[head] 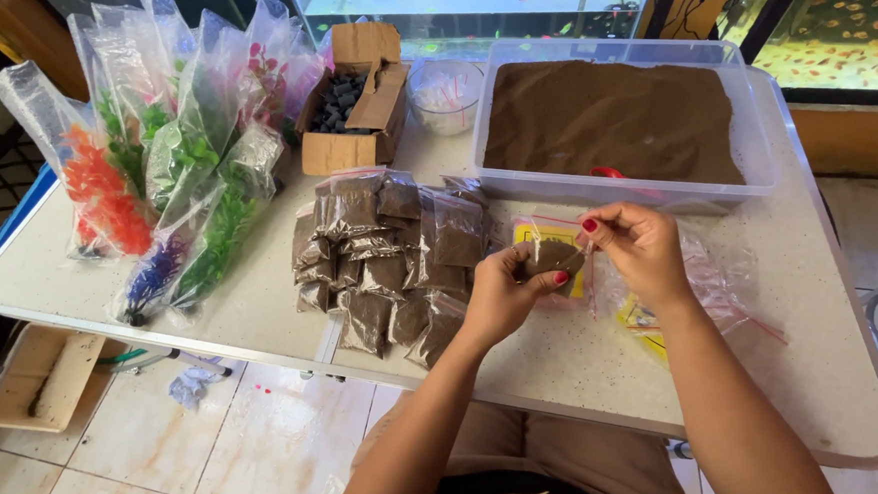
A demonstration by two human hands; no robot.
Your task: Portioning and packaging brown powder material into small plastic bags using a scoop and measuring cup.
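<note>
Both hands hold one small clear bag of brown powder (553, 256) above the white table (256, 298). My left hand (502, 295) grips the bag's lower left side. At the bag's top right corner, my right hand (639, 250) pinches the edge. To the left of the hands lies a pile of several filled brown bags (383, 259). A big clear tub of brown powder (611, 116) stands behind the hands, with a red scoop handle (608, 172) sticking out of it.
Plastic aquarium plants in clear bags (164, 152) lie at the table's left. A cardboard box of dark pieces (351, 102) and a clear round container (445, 95) stand at the back. Empty clear bags (702, 291) lie right of the hands. Fish tanks line the back.
</note>
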